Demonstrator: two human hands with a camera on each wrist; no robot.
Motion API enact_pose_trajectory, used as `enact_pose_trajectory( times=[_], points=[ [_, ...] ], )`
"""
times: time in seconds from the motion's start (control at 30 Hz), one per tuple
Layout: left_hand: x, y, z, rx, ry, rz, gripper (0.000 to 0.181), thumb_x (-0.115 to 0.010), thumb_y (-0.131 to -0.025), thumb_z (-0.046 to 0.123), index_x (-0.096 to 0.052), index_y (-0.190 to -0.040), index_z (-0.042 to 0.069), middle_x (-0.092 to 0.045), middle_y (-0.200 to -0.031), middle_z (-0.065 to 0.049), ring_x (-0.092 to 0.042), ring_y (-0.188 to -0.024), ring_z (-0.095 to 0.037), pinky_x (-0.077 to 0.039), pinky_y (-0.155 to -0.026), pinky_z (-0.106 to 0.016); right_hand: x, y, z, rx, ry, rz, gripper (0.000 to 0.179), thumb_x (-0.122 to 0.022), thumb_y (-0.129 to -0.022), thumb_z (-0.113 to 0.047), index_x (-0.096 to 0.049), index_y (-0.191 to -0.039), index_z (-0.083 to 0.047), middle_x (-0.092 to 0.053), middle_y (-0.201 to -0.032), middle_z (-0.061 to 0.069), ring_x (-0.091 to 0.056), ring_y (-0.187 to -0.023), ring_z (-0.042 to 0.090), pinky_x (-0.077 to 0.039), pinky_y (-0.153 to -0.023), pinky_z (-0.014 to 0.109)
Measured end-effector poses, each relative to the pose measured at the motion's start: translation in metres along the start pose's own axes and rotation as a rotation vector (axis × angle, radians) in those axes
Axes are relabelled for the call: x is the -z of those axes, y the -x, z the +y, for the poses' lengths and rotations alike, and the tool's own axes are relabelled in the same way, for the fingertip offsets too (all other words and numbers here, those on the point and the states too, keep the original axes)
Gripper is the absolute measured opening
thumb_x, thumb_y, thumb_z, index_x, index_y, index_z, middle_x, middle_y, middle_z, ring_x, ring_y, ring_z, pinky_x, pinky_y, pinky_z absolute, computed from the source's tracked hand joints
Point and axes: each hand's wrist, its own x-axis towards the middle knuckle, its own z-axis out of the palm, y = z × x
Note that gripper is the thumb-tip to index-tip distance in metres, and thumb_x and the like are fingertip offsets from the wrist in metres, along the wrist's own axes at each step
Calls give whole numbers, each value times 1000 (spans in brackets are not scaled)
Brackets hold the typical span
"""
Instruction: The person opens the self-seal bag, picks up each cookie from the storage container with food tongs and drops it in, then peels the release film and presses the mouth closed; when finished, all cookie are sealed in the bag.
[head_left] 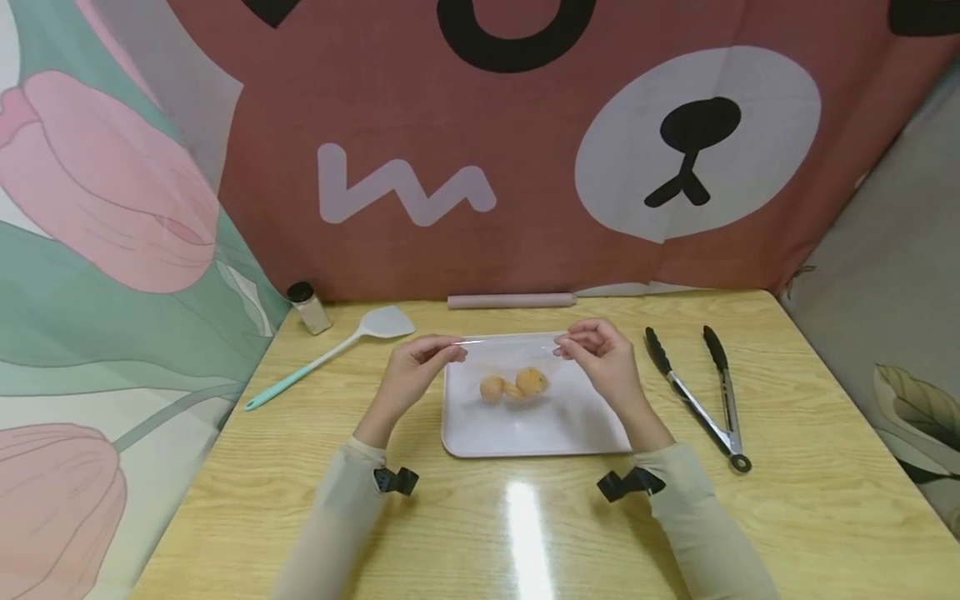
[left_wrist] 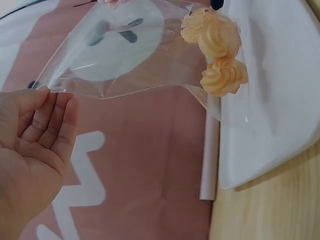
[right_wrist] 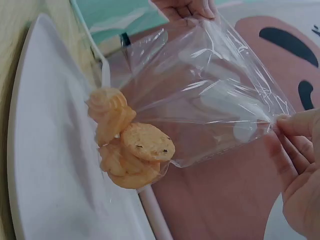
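A clear plastic bag (right_wrist: 215, 85) is stretched between the two hands over a white tray (head_left: 480, 437). At one upper corner of the bag, the left hand (head_left: 420, 367) pinches the film between thumb and fingers. The opposite corner is pinched by the right hand (head_left: 606, 367). Several golden piped cookies (right_wrist: 147, 142) are bunched in the low end of the bag, some with a swirled top and one showing a flat face with dark specks. In the left wrist view, the swirled cookies (left_wrist: 222, 75) overlap the tray's edge.
Left of the tray lies a spatula (head_left: 322, 362) with a mint handle; a black-capped jar (head_left: 310, 308) stands behind it. Black-tipped tongs (head_left: 705, 408) lie spread on the right. A pale pink rod (head_left: 512, 301) lies along the table's back edge, before a printed cloth (head_left: 525, 225).
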Motion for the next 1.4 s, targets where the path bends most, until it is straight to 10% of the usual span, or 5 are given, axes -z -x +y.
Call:
enact_pose_trajectory(
  times=[0.5, 0.8, 1.07, 1.4],
  points=[
    [66, 76, 58, -142, -273, -20, 30, -59, -88, -9, -64, -115, 1, -70, -87, -7, -67, -83, -9, -51, -78, -19, -60, 37, -35, -39, -212, -308, 11, -62, -85, 10, -57, -94, 10, -65, -85, 28, -68, -74, 13, -57, -65, 34],
    [113, 119, 60, -34, -309, -63, 36, -55, -89, -13, -58, -123, -3, -69, -88, -4, -66, -82, -10, -52, -72, -19, -115, 60, -30, -140, -286, -471, 9, -61, -87, 7, -57, -95, 10, -63, -86, 29, -67, -75, 16, -57, -66, 37],
    [134, 99, 29, 161, -338, 0, 30, -56, -93, -2, -56, -122, -7, -67, -89, -15, -66, -80, -8, -55, -71, -23, -150, 24, 6, -338, -185, -423, 13, -62, -86, 8, -56, -96, 13, -64, -84, 23, -67, -70, 23, -57, -66, 35],
    [153, 32, -63, 406, -298, 21, 35, -52, -95, 4, -49, -124, -16, -63, -105, -31, -66, -83, -14, -55, -76, -29, -174, -19, 72, -404, 241, -335, 9, -69, -82, -3, -64, -88, 0, -64, -75, 5, -54, -61, 8, -47, -55, 20]
  ],
)
